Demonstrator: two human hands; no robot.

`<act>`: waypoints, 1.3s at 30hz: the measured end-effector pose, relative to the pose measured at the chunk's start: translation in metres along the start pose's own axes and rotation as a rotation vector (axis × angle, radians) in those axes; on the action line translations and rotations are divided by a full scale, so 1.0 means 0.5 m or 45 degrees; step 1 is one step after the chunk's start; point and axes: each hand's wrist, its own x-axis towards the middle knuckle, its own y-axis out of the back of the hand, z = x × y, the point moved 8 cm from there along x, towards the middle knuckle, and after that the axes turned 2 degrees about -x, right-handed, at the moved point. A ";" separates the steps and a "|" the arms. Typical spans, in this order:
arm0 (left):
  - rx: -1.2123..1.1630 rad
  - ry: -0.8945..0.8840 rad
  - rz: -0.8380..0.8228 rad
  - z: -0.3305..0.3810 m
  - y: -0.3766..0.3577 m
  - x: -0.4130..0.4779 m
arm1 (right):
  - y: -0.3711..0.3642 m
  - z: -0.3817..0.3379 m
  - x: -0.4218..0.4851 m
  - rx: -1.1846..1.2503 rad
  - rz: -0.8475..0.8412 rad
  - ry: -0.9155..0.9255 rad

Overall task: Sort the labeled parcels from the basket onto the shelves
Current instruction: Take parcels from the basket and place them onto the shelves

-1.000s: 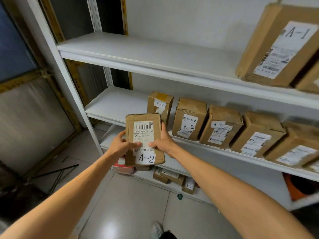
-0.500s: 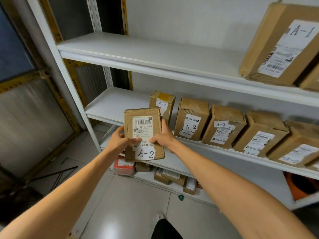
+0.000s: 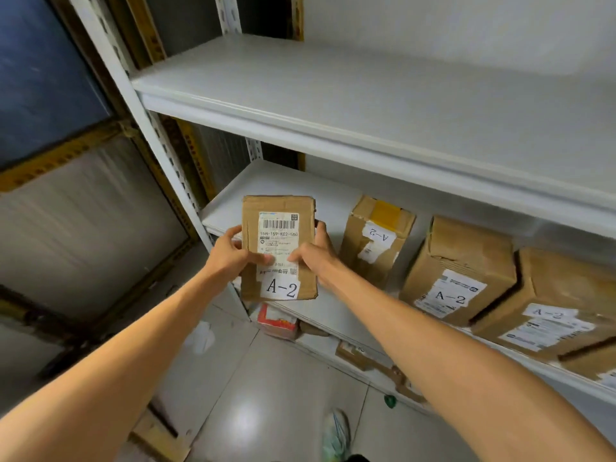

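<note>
I hold a flat cardboard parcel (image 3: 279, 225) labelled A-2 upright with both hands, in front of the left end of the middle shelf (image 3: 233, 191). My left hand (image 3: 230, 253) grips its left edge and my right hand (image 3: 315, 253) its right edge, thumbs pressed on the white shipping label. To its right on that shelf stand more A-2 boxes: a small one with yellow tape (image 3: 376, 238), a larger one (image 3: 460, 271) and another (image 3: 560, 311). The basket is out of sight.
The white upper shelf (image 3: 333, 85) shows bare in this view. A white upright post (image 3: 133, 105) bounds the rack on the left. Small parcels and a red-and-white pack (image 3: 278, 320) lie on the bottom shelf. My shoe (image 3: 335, 435) stands on the tiled floor.
The parcel has risen and moved closer to the left end of the middle shelf. The view has shifted left, so the A-1 box on the upper shelf is no longer visible.
</note>
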 end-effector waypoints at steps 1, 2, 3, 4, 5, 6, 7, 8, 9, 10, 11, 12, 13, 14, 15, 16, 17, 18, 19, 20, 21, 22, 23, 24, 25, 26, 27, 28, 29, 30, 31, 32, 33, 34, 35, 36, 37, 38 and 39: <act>-0.032 0.002 0.007 0.010 0.002 0.019 | -0.001 -0.018 0.017 0.001 0.026 0.046; -0.071 0.009 0.014 0.016 0.003 0.036 | 0.000 -0.033 0.030 -0.005 0.058 0.085; -0.106 0.014 0.021 0.020 0.004 0.049 | 0.001 -0.046 0.039 -0.017 0.100 0.122; -0.130 0.001 0.033 0.026 0.004 0.061 | 0.001 -0.059 0.042 -0.035 0.130 0.150; -0.140 -0.016 0.040 0.032 0.004 0.076 | -0.001 -0.066 0.046 -0.046 0.149 0.172; -0.151 -0.030 0.030 0.038 0.003 0.088 | -0.004 -0.070 0.050 -0.049 0.158 0.174; -0.163 -0.042 0.010 0.042 0.001 0.102 | -0.006 -0.073 0.054 -0.053 0.176 0.170; -0.179 -0.052 -0.017 0.047 -0.002 0.116 | -0.005 -0.071 0.061 -0.053 0.202 0.146; -0.191 -0.059 -0.054 0.055 -0.008 0.129 | -0.004 -0.069 0.066 -0.033 0.230 0.123; -0.193 -0.068 -0.095 0.062 -0.015 0.140 | -0.004 -0.065 0.068 -0.012 0.255 0.087; -0.173 -0.082 -0.144 0.072 -0.025 0.149 | 0.001 -0.061 0.070 0.009 0.301 0.065; -0.140 -0.101 -0.192 0.084 -0.033 0.155 | 0.008 -0.059 0.070 0.015 0.356 0.048; -0.105 -0.111 -0.247 0.092 -0.041 0.160 | 0.012 -0.055 0.070 0.016 0.396 0.036; -0.075 -0.121 -0.299 0.096 -0.047 0.164 | 0.013 -0.051 0.067 0.032 0.417 0.021; -0.036 -0.127 -0.343 0.091 -0.051 0.172 | 0.014 -0.047 0.067 0.064 0.435 0.018; 0.008 -0.142 -0.384 0.087 -0.055 0.178 | 0.016 -0.043 0.067 0.095 0.468 0.029; 0.050 -0.161 -0.421 0.079 -0.057 0.184 | 0.016 -0.044 0.063 0.125 0.501 0.035; 0.083 -0.184 -0.448 0.071 -0.059 0.191 | 0.011 -0.044 0.061 0.149 0.517 0.034; 0.095 -0.195 -0.467 0.065 -0.061 0.200 | 0.003 -0.044 0.062 0.160 0.529 0.025; 0.095 -0.205 -0.484 0.062 -0.063 0.206 | 0.000 -0.042 0.062 0.174 0.554 0.015; 0.106 -0.213 -0.503 0.061 -0.068 0.211 | -0.001 -0.036 0.062 0.193 0.588 0.001; 0.125 -0.233 -0.524 0.063 -0.074 0.213 | 0.002 -0.030 0.064 0.210 0.619 0.000; 0.147 -0.257 -0.550 0.067 -0.080 0.213 | 0.005 -0.030 0.063 0.227 0.642 0.002; 0.162 -0.276 -0.577 0.068 -0.088 0.213 | 0.010 -0.033 0.058 0.246 0.661 0.007; 0.167 -0.276 -0.594 0.066 -0.095 0.213 | 0.015 -0.036 0.055 0.265 0.663 0.002; 0.163 -0.271 -0.604 0.064 -0.101 0.213 | 0.021 -0.035 0.055 0.291 0.656 -0.009; 0.155 -0.259 -0.607 0.062 -0.107 0.213 | 0.026 -0.034 0.054 0.334 0.638 -0.025; 0.139 -0.250 -0.617 0.060 -0.113 0.212 | 0.031 -0.031 0.055 0.376 0.620 -0.042; 0.117 -0.236 -0.634 0.059 -0.119 0.210 | 0.037 -0.025 0.059 0.406 0.605 -0.062; 0.105 -0.223 -0.655 0.056 -0.124 0.209 | 0.042 -0.021 0.060 0.414 0.589 -0.076; 0.107 -0.211 -0.666 0.053 -0.127 0.209 | 0.045 -0.020 0.056 0.394 0.585 -0.097; 0.119 -0.206 -0.676 0.050 -0.129 0.208 | 0.046 -0.023 0.050 0.348 0.587 -0.111; 0.132 -0.202 -0.686 0.048 -0.130 0.206 | 0.046 -0.030 0.042 0.260 0.589 -0.129; 0.140 -0.210 -0.696 0.048 -0.131 0.201 | 0.047 -0.034 0.038 0.168 0.581 -0.144; 0.149 -0.223 -0.692 0.051 -0.130 0.194 | 0.048 -0.038 0.035 0.083 0.576 -0.152; 0.161 -0.231 -0.674 0.055 -0.127 0.188 | 0.052 -0.040 0.037 0.013 0.577 -0.149; 0.177 -0.232 -0.645 0.058 -0.122 0.186 | 0.053 -0.043 0.037 -0.054 0.572 -0.145; 0.199 -0.231 -0.611 0.061 -0.117 0.186 | 0.055 -0.043 0.041 -0.098 0.566 -0.149; 0.227 -0.224 -0.577 0.063 -0.109 0.187 | 0.056 -0.041 0.043 -0.136 0.557 -0.156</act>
